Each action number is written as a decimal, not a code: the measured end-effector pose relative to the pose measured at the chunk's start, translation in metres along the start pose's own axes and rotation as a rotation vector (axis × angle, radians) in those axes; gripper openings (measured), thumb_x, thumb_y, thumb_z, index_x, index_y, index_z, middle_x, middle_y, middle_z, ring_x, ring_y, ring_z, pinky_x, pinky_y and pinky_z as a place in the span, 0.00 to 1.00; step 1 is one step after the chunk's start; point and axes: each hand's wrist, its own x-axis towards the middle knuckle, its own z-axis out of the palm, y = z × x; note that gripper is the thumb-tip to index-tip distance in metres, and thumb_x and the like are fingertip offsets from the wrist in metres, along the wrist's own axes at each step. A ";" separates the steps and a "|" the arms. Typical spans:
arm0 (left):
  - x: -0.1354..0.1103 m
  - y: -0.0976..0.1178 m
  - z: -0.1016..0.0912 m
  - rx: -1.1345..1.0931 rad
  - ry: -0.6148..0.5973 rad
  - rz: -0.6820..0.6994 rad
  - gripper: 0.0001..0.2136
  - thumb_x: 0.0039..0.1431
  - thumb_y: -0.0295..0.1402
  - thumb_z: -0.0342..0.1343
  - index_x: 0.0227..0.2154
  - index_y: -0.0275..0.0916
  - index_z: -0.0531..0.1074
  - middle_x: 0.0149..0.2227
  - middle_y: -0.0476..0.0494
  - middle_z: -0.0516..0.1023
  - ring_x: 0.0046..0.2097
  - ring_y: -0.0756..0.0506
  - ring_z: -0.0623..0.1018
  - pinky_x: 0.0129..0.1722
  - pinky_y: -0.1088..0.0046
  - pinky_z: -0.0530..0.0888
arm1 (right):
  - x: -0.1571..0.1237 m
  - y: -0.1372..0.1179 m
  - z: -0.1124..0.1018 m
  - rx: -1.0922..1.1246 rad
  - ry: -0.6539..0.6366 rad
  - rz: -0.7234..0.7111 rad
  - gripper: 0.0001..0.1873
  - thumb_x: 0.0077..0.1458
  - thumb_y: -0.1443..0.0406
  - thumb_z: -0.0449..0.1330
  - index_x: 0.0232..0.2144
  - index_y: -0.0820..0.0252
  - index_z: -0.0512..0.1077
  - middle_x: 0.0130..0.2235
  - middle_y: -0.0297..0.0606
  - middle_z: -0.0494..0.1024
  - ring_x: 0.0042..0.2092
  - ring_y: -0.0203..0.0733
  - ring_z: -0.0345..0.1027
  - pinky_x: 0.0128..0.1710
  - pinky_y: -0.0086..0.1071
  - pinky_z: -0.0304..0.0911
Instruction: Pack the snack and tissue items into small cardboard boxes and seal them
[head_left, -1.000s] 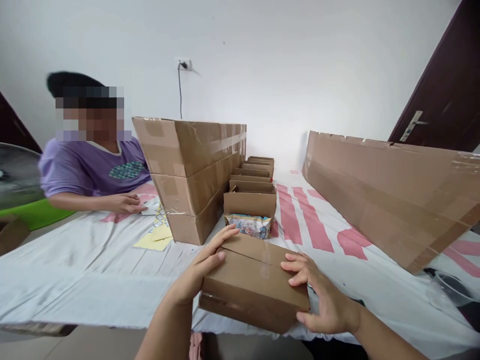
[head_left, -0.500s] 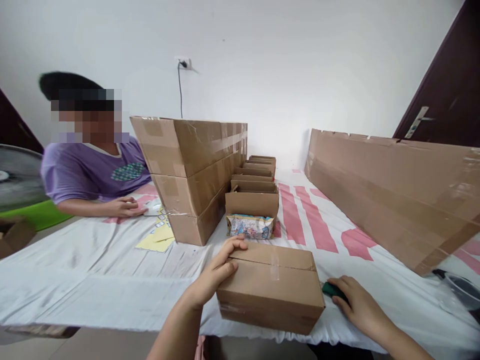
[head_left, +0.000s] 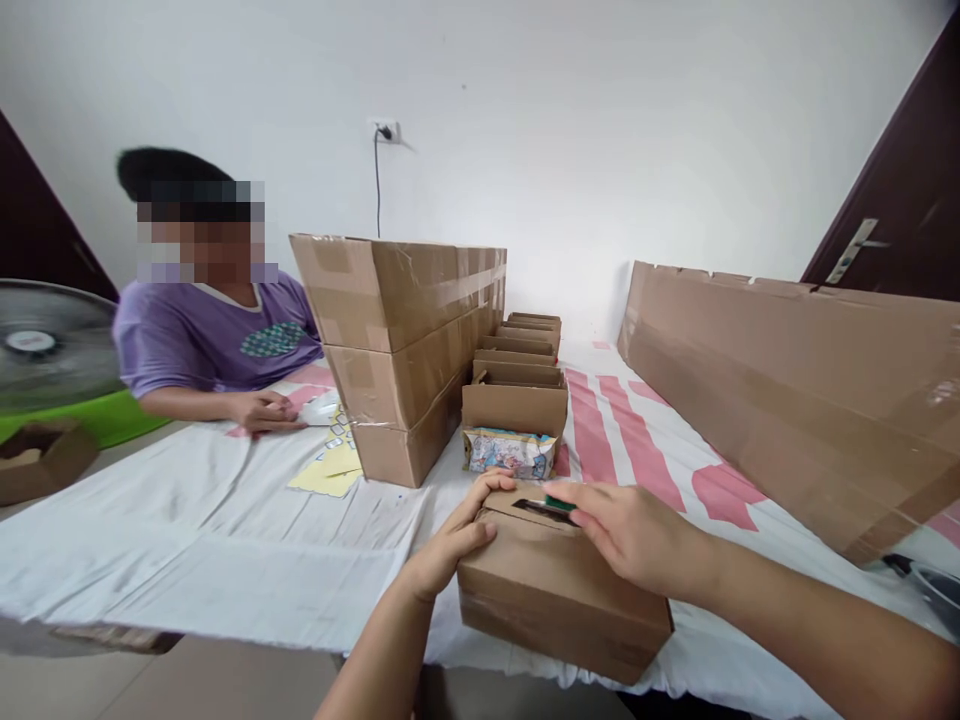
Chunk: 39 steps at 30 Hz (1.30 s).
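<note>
A closed cardboard box (head_left: 562,610) sits at the table's front edge before me. My left hand (head_left: 461,535) grips its left end, thumb on the top and fingers over the far corner. In my right hand (head_left: 637,535) is a green utility knife (head_left: 559,503), its blade lying along the seam of the box's top flaps. The fingers are closed round the handle and hide part of it. Just behind the box, a printed packet (head_left: 510,453) leans against an open carton (head_left: 515,408).
Stacked taped cartons (head_left: 412,370) form a wall to the left; a large cardboard panel (head_left: 780,390) stands on the right. Yellow paper (head_left: 330,468) lies on the white cloth (head_left: 300,575). A person in a purple shirt (head_left: 217,330) sits at the left, near a fan (head_left: 52,345).
My right hand has lifted the utility knife from the table right of the box and brought it over the top seam. My left hand stays on the box. The view has shifted slightly left.
</note>
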 end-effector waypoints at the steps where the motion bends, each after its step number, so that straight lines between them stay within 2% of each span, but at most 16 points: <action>1: 0.000 0.000 0.000 -0.009 -0.001 0.005 0.24 0.52 0.42 0.50 0.53 0.41 0.62 0.63 0.41 0.56 0.66 0.34 0.49 0.63 0.54 0.49 | 0.010 -0.007 0.000 -0.033 -0.053 -0.009 0.22 0.63 0.67 0.46 0.58 0.53 0.63 0.48 0.39 0.78 0.45 0.42 0.74 0.42 0.34 0.68; 6: -0.001 0.000 0.000 -0.031 -0.002 -0.005 0.23 0.53 0.41 0.50 0.53 0.43 0.62 0.64 0.43 0.54 0.65 0.34 0.53 0.61 0.55 0.54 | 0.043 -0.022 0.003 -0.234 -0.191 0.004 0.22 0.63 0.66 0.47 0.59 0.51 0.62 0.41 0.40 0.80 0.37 0.44 0.75 0.34 0.33 0.65; 9: 0.000 0.001 0.000 -0.014 -0.003 -0.005 0.24 0.52 0.41 0.50 0.53 0.42 0.63 0.63 0.42 0.55 0.65 0.34 0.54 0.61 0.55 0.54 | 0.047 -0.025 0.000 -0.315 -0.224 -0.038 0.23 0.62 0.67 0.47 0.58 0.51 0.62 0.37 0.40 0.80 0.33 0.44 0.74 0.29 0.32 0.61; 12: 0.000 0.002 -0.001 0.014 -0.007 0.007 0.24 0.51 0.40 0.50 0.53 0.42 0.63 0.62 0.42 0.58 0.65 0.34 0.51 0.62 0.55 0.50 | 0.042 -0.026 -0.012 -0.377 -0.289 -0.051 0.20 0.60 0.69 0.48 0.53 0.52 0.67 0.33 0.39 0.79 0.29 0.44 0.73 0.24 0.30 0.56; 15: 0.000 0.004 -0.002 0.037 -0.012 -0.010 0.23 0.51 0.39 0.49 0.52 0.43 0.62 0.60 0.42 0.59 0.65 0.35 0.50 0.62 0.56 0.49 | 0.030 -0.025 -0.028 -0.412 -0.379 -0.014 0.16 0.60 0.68 0.49 0.46 0.54 0.72 0.30 0.38 0.78 0.28 0.43 0.72 0.23 0.29 0.52; 18: -0.002 0.006 -0.001 0.009 -0.015 -0.084 0.22 0.52 0.39 0.49 0.52 0.44 0.61 0.59 0.43 0.59 0.61 0.35 0.58 0.58 0.57 0.57 | 0.014 -0.021 -0.040 -0.375 -0.419 0.045 0.16 0.61 0.67 0.48 0.42 0.54 0.74 0.27 0.38 0.77 0.25 0.42 0.70 0.22 0.30 0.51; 20: -0.003 0.008 0.001 -0.060 -0.023 -0.146 0.22 0.52 0.39 0.49 0.51 0.45 0.60 0.56 0.44 0.61 0.55 0.37 0.65 0.53 0.59 0.63 | 0.001 -0.016 -0.044 -0.319 -0.370 0.071 0.16 0.61 0.66 0.48 0.42 0.53 0.74 0.26 0.37 0.76 0.24 0.41 0.69 0.22 0.30 0.52; 23: -0.004 0.009 0.003 -0.190 -0.042 -0.212 0.22 0.52 0.38 0.50 0.52 0.47 0.58 0.52 0.46 0.66 0.48 0.40 0.70 0.48 0.62 0.66 | -0.018 -0.005 -0.048 -0.221 -0.261 0.091 0.14 0.61 0.65 0.50 0.39 0.50 0.76 0.25 0.35 0.76 0.23 0.40 0.69 0.24 0.30 0.55; 26: -0.004 0.010 0.004 -0.243 -0.054 -0.219 0.23 0.52 0.38 0.50 0.53 0.48 0.57 0.51 0.47 0.66 0.49 0.40 0.70 0.49 0.61 0.66 | -0.039 0.009 -0.056 -0.152 -0.223 0.119 0.14 0.61 0.63 0.51 0.39 0.48 0.76 0.25 0.35 0.77 0.25 0.41 0.70 0.26 0.31 0.60; 30: -0.005 0.010 0.005 -0.215 -0.015 -0.201 0.23 0.53 0.37 0.50 0.53 0.48 0.57 0.55 0.47 0.64 0.52 0.40 0.68 0.51 0.62 0.64 | -0.070 0.032 -0.063 -0.090 -0.192 0.128 0.15 0.62 0.62 0.51 0.46 0.45 0.73 0.35 0.35 0.80 0.34 0.43 0.74 0.33 0.33 0.66; 32: -0.005 0.010 0.005 -0.222 0.002 -0.202 0.22 0.53 0.37 0.50 0.53 0.48 0.58 0.56 0.47 0.63 0.52 0.40 0.68 0.50 0.63 0.64 | -0.089 0.047 -0.057 -0.102 -0.121 0.135 0.16 0.62 0.63 0.50 0.51 0.46 0.70 0.42 0.37 0.79 0.40 0.44 0.73 0.38 0.35 0.68; 34: -0.005 0.010 0.007 -0.248 0.014 -0.218 0.22 0.52 0.37 0.51 0.51 0.47 0.58 0.53 0.47 0.65 0.49 0.40 0.69 0.48 0.64 0.64 | -0.110 0.065 -0.041 -0.126 0.005 0.153 0.18 0.62 0.63 0.49 0.53 0.50 0.66 0.47 0.40 0.76 0.45 0.44 0.72 0.43 0.37 0.68; 37: -0.005 0.010 0.010 -0.310 0.013 -0.237 0.22 0.50 0.38 0.52 0.50 0.47 0.58 0.49 0.47 0.68 0.47 0.41 0.70 0.46 0.66 0.64 | -0.140 0.095 -0.003 -0.139 0.137 0.237 0.17 0.63 0.63 0.48 0.54 0.53 0.64 0.48 0.42 0.74 0.47 0.45 0.70 0.45 0.39 0.68; 39: -0.004 0.009 0.011 -0.353 0.007 -0.231 0.23 0.51 0.38 0.52 0.50 0.47 0.57 0.49 0.48 0.68 0.47 0.41 0.70 0.46 0.66 0.64 | -0.158 0.114 0.026 -0.131 0.139 0.323 0.17 0.63 0.62 0.47 0.53 0.53 0.64 0.47 0.42 0.73 0.46 0.45 0.70 0.45 0.39 0.68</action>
